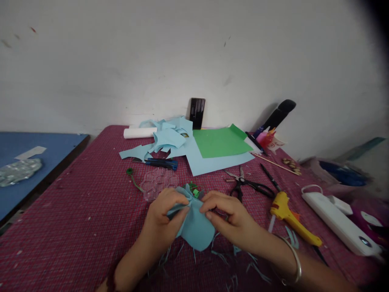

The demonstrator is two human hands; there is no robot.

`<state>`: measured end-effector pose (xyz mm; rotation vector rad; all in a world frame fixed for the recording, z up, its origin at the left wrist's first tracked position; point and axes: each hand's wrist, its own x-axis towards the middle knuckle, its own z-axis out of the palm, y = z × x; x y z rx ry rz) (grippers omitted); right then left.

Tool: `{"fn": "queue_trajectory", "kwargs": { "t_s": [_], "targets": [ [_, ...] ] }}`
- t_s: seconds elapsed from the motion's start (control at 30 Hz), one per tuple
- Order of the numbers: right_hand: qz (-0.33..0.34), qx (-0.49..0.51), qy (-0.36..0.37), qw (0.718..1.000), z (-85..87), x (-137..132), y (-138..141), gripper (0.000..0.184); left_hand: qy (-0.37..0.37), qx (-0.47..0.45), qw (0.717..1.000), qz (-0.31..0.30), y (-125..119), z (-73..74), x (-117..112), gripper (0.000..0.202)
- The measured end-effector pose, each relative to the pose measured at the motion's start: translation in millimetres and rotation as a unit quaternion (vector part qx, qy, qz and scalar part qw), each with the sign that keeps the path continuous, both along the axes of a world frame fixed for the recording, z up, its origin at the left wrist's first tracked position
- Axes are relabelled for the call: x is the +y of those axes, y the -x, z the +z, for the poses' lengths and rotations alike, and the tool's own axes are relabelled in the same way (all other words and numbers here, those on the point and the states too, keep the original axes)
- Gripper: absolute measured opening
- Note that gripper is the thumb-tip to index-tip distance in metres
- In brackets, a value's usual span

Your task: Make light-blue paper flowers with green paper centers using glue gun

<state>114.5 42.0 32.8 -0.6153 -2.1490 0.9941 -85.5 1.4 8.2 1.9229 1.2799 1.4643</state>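
Note:
A light blue paper flower [197, 229] with rounded petals is between my two hands, above the table's near side. My left hand [164, 219] is closed, pinching the gathered middle of the flower between thumb and fingers. From the other side, my right hand [231, 221] has thumb and fingertips pressed together at a petal's edge. Just behind the flower shows a bit of curled green paper [195, 192], partly hidden. Thin blue paper strips [219, 255] lie below my hands. A clear plastic piece with a scalloped edge [158, 182] rests beyond my left hand.
Black scissors [243, 184] and a yellow glue gun [284, 211] lie right, near a white power strip [337, 223]. Farther back are a blue cutter [161, 163], blue paper scraps [170, 138], a green sheet [220, 142] and a phone [197, 113] against the wall.

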Motion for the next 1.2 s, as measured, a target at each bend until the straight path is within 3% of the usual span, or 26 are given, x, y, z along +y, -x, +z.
{"fn": "queue_trajectory", "kwargs": {
  "t_s": [0.2,0.4,0.57,0.7,0.8,0.9,1.03,1.1,1.2],
  "targets": [
    [-0.018,0.038,0.007,0.999,-7.2,-1.3,2.8,0.017,-0.079,0.039,0.996,-0.023,4.4,-0.9,2.9,0.022],
    [-0.016,0.047,0.005,0.999,-10.1,-2.0,1.1,0.021,-0.135,0.091,0.987,-0.007,6.8,-0.4,3.9,0.017],
    [-0.013,0.03,-0.013,0.999,-9.0,-8.5,1.9,0.019,-0.131,0.099,0.986,0.001,3.6,3.1,2.5,0.016],
    [0.004,0.0,-0.012,1.0,2.6,-7.0,-6.0,0.028,-0.091,0.062,0.994,0.008,4.9,1.4,-1.1,0.015],
    [-0.077,-0.008,-0.01,0.997,10.1,17.1,-29.9,0.039,-0.078,0.07,0.995,0.001,7.8,0.8,-3.7,0.017],
    [-0.217,-0.127,-0.079,0.965,3.6,53.4,-70.0,0.028,-0.103,0.094,0.99,0.002,7.8,0.9,-4.4,0.02],
    [-0.222,-0.433,-0.167,0.858,-27.3,84.5,-119.8,0.038,-0.132,0.116,0.984,-0.008,1.5,-4.4,-4.3,0.021],
    [-0.217,-0.459,-0.17,0.845,-43.5,90.2,-132.9,0.045,-0.124,0.116,0.985,-0.024,-2.6,-8.5,-4.7,0.022],
    [-0.211,-0.443,-0.168,0.855,-57.9,96.7,-139.3,0.045,-0.108,0.106,0.988,-0.04,-6.0,-9.1,-5.9,0.025]
  ]
}}
